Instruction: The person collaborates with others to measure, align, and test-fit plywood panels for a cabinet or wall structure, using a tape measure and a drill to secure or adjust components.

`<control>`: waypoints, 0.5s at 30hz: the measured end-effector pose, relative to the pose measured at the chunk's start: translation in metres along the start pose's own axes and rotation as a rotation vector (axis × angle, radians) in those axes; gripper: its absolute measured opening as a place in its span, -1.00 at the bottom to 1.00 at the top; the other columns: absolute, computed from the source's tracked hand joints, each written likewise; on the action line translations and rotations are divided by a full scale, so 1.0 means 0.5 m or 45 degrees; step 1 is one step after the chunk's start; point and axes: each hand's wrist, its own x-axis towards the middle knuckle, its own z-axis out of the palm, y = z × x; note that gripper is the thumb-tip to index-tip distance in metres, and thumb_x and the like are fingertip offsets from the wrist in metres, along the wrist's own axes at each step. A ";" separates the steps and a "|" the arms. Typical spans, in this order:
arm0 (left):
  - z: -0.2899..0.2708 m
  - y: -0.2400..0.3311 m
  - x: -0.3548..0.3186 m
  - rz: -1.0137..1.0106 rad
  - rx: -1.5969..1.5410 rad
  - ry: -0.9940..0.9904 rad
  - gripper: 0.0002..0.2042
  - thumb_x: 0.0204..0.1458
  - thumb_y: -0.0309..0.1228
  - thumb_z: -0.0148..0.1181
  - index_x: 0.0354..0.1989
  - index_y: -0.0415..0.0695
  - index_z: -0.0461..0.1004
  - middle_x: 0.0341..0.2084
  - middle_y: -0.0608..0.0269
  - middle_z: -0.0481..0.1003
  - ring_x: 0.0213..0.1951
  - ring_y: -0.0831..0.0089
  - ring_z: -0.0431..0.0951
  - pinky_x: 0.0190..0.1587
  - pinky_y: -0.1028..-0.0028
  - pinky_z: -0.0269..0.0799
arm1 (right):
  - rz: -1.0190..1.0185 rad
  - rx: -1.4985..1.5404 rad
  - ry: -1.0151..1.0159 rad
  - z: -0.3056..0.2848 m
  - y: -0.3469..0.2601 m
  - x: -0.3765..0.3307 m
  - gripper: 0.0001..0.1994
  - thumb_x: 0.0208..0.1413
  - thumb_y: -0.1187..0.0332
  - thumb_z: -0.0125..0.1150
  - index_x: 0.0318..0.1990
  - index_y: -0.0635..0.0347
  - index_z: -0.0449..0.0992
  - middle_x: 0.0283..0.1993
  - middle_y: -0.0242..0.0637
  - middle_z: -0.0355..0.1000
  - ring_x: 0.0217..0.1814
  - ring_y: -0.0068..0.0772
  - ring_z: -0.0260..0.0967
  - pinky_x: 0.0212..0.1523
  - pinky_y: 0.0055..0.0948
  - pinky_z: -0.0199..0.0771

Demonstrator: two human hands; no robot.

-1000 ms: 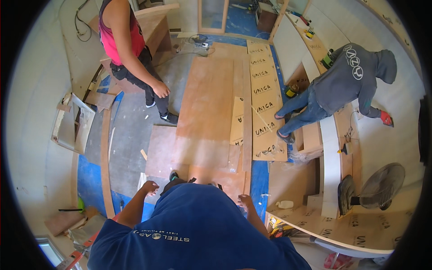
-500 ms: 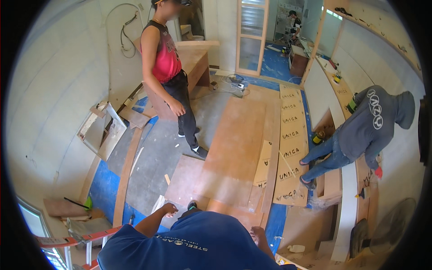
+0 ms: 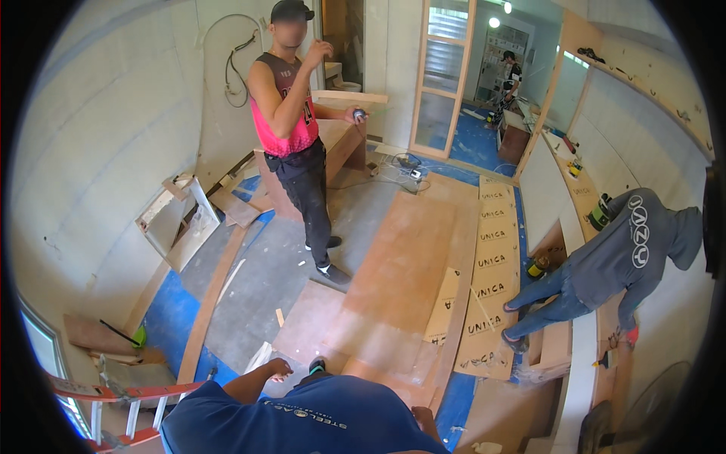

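Note:
My left hand (image 3: 280, 369) hangs in front of my blue shirt, over the near end of the reddish-brown boards. Its fingers are loosely curled and slightly apart, with nothing seen in them. Low at my right side is my right hand (image 3: 424, 416), close to the shirt. Its fingers are small and partly hidden, so I cannot tell what they do. Below both hands lies a large reddish-brown wood panel (image 3: 393, 265). Beside it runs a tan sheet (image 3: 493, 261) with dark marks.
A person in a pink-and-black top (image 3: 289, 113) stands ahead, holding a small round dark thing. At right, a person in a grey hoodie (image 3: 635, 234) leans over a long ledge (image 3: 586, 318). An orange ladder (image 3: 83, 390) stands at near left. Cables (image 3: 393, 168) lie farther off.
The person in pink has turned toward me and raised both forearms; the round dark thing now shows in one hand. My hands have shifted slightly left and down in view, and my right hand shows less.

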 end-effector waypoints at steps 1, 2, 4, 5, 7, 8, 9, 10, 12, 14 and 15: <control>0.003 0.014 -0.007 0.005 0.036 0.012 -0.72 -0.06 -0.19 0.12 -0.29 -0.13 0.45 -0.50 0.24 0.46 -0.59 0.44 0.46 -0.58 0.44 0.42 | 0.047 0.124 -0.010 -0.008 0.020 0.023 -0.79 -0.04 0.28 0.10 -0.28 0.20 0.42 -0.44 -0.28 0.38 -0.49 -0.28 0.37 -0.49 -0.32 0.35; 0.003 0.009 0.001 -0.016 -0.005 0.002 -0.75 -0.05 -0.22 0.12 -0.29 -0.12 0.44 -0.55 0.27 0.43 -0.63 0.46 0.42 -0.61 0.46 0.36 | 0.056 0.150 -0.005 -0.008 0.013 0.024 -0.79 -0.04 0.28 0.09 -0.28 0.19 0.42 -0.44 -0.28 0.38 -0.49 -0.28 0.37 -0.48 -0.31 0.35; 0.010 -0.026 0.026 -0.063 -0.089 -0.022 -0.81 -0.03 -0.30 0.11 -0.28 -0.09 0.42 -0.65 0.34 0.36 -0.70 0.52 0.33 -0.67 0.51 0.25 | 0.080 0.199 0.004 -0.002 0.010 0.016 -0.80 -0.04 0.29 0.09 -0.28 0.18 0.42 -0.42 -0.29 0.38 -0.47 -0.28 0.37 -0.46 -0.29 0.35; 0.007 -0.021 0.030 -0.038 -0.187 -0.073 -0.84 -0.04 -0.33 0.12 -0.31 -0.11 0.41 -0.71 0.36 0.32 -0.73 0.55 0.29 -0.71 0.55 0.18 | 0.109 0.125 0.002 -0.007 0.007 0.019 -0.79 -0.04 0.29 0.09 -0.27 0.17 0.42 -0.40 -0.29 0.39 -0.45 -0.28 0.37 -0.43 -0.27 0.35; 0.008 0.001 0.041 -0.033 -0.153 -0.076 -0.84 -0.04 -0.34 0.12 -0.31 -0.10 0.41 -0.70 0.36 0.33 -0.72 0.54 0.30 -0.72 0.56 0.17 | -0.094 -0.051 -0.044 -0.020 0.006 0.019 -0.79 -0.04 0.29 0.09 -0.27 0.18 0.42 -0.39 -0.28 0.40 -0.45 -0.27 0.38 -0.45 -0.29 0.36; 0.020 0.012 0.042 -0.035 -0.139 -0.086 -0.85 -0.04 -0.34 0.12 -0.31 -0.10 0.41 -0.69 0.36 0.33 -0.72 0.54 0.30 -0.73 0.57 0.16 | -0.185 -0.144 -0.064 -0.031 0.019 0.013 -0.79 -0.04 0.29 0.10 -0.28 0.19 0.43 -0.38 -0.27 0.40 -0.45 -0.27 0.39 -0.45 -0.30 0.36; 0.024 0.019 0.046 -0.012 -0.162 -0.120 -0.85 -0.05 -0.34 0.13 -0.32 -0.10 0.42 -0.68 0.35 0.34 -0.71 0.55 0.31 -0.72 0.57 0.18 | -0.149 -0.080 -0.082 -0.043 0.035 0.026 -0.79 -0.04 0.29 0.10 -0.28 0.19 0.43 -0.38 -0.27 0.40 -0.45 -0.27 0.39 -0.46 -0.31 0.37; 0.032 0.029 0.049 0.023 -0.144 -0.119 -0.84 -0.05 -0.33 0.13 -0.33 -0.10 0.42 -0.68 0.34 0.35 -0.71 0.56 0.31 -0.72 0.58 0.19 | -0.114 -0.014 -0.099 -0.055 0.046 0.043 -0.79 -0.05 0.29 0.10 -0.28 0.20 0.44 -0.37 -0.26 0.41 -0.44 -0.26 0.40 -0.46 -0.32 0.38; 0.049 0.042 0.046 0.078 -0.115 -0.103 -0.84 -0.05 -0.32 0.13 -0.33 -0.11 0.43 -0.67 0.34 0.36 -0.71 0.56 0.31 -0.71 0.58 0.21 | -0.041 0.112 -0.064 -0.051 0.038 0.037 -0.79 -0.05 0.29 0.10 -0.29 0.22 0.44 -0.36 -0.25 0.41 -0.44 -0.26 0.41 -0.47 -0.33 0.39; 0.063 0.052 0.053 0.099 -0.089 -0.125 -0.83 -0.06 -0.31 0.12 -0.34 -0.10 0.43 -0.67 0.36 0.37 -0.72 0.58 0.31 -0.70 0.58 0.23 | 0.029 0.244 0.071 -0.051 0.037 0.027 -0.79 -0.04 0.30 0.09 -0.29 0.23 0.45 -0.35 -0.24 0.42 -0.43 -0.26 0.42 -0.48 -0.33 0.40; 0.074 0.061 0.048 0.098 -0.093 -0.127 -0.83 -0.06 -0.31 0.12 -0.34 -0.10 0.43 -0.68 0.36 0.37 -0.72 0.58 0.31 -0.70 0.58 0.23 | 0.017 0.271 0.047 -0.054 0.036 0.025 -0.79 -0.04 0.30 0.09 -0.29 0.23 0.45 -0.36 -0.24 0.42 -0.43 -0.26 0.42 -0.48 -0.33 0.40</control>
